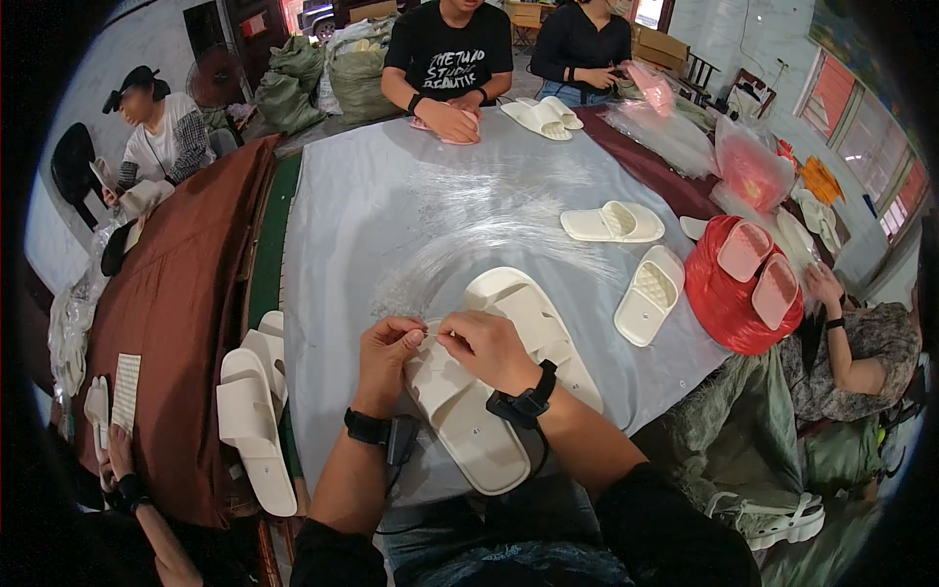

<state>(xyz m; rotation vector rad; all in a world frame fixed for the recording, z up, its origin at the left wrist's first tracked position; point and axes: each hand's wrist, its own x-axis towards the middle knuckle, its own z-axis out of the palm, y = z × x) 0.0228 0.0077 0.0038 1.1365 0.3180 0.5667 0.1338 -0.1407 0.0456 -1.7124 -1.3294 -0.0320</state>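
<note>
A pair of cream slide slippers lies in front of me on the grey-covered table (342,225). The nearer slipper (479,445) points away from me, and the farther slipper (509,289) lies alongside it to the right. Over the near slipper's strap, my left hand (386,360) is closed in a pinch. Close beside it, my right hand (492,347) also pinches with bent fingers. Whatever sits between the fingertips is too small to make out. Beyond my hands spreads a loose bunch of thin clear strands (499,230).
More cream slippers lie at right (650,293) and by the left edge (256,430). A red bundle (724,303) carries pink slippers (776,292). Co-workers sit around, one across the table with hands (455,122) on something pink. A brown-covered table (186,323) stands left.
</note>
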